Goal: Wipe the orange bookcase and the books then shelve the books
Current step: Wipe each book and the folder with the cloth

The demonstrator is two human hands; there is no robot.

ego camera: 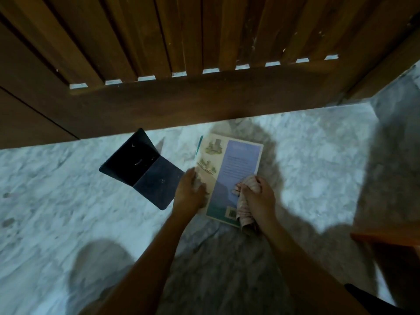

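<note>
A book (pixel 236 164) with a pale cover and a blue panel lies flat on the marble floor. My left hand (pixel 189 193) holds its left edge, fingers curled over the cover. My right hand (pixel 256 196) grips a bunched pinkish cloth (pixel 246 201) and presses it on the book's lower right part. An orange edge, perhaps the bookcase (pixel 386 238), shows at the right.
A dark blue folder-like cover (pixel 143 169) stands open and tented on the floor just left of the book. A dark slatted wooden door (pixel 181 53) rises right behind. The marble floor (pixel 68 201) spreads to the left and right. Shadows fall across the floor.
</note>
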